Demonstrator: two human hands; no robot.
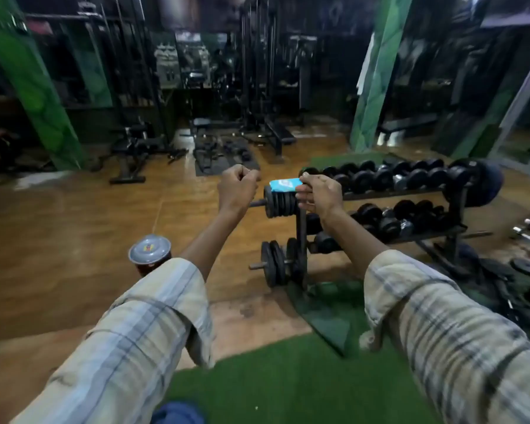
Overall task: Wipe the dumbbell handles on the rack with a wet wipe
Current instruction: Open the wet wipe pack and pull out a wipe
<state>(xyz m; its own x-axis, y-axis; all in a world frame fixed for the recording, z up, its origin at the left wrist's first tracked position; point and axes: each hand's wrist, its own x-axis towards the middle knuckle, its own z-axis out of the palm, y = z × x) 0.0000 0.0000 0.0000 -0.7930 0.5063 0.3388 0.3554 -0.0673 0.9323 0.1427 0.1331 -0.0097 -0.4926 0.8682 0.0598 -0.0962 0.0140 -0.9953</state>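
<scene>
Ahead, his right hand pinched a blue wipes pack atop the plates at the rack's left end; his left hand hung beside it, fingers curled on nothing visible.

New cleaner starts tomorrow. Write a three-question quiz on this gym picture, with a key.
1. True or false: the right hand holds the light blue wet wipe packet above the stacked black plates of a loaded dumbbell.
2. Which describes the left hand? A. flat on the brown wooden floor; B. fingers curled, raised beside the packet; C. gripping a dumbbell on the black tiered rack.
3. Fill in: the grey-lidded round container stands on the person's ____ side.

Key: 1 true; 2 B; 3 left.
</scene>
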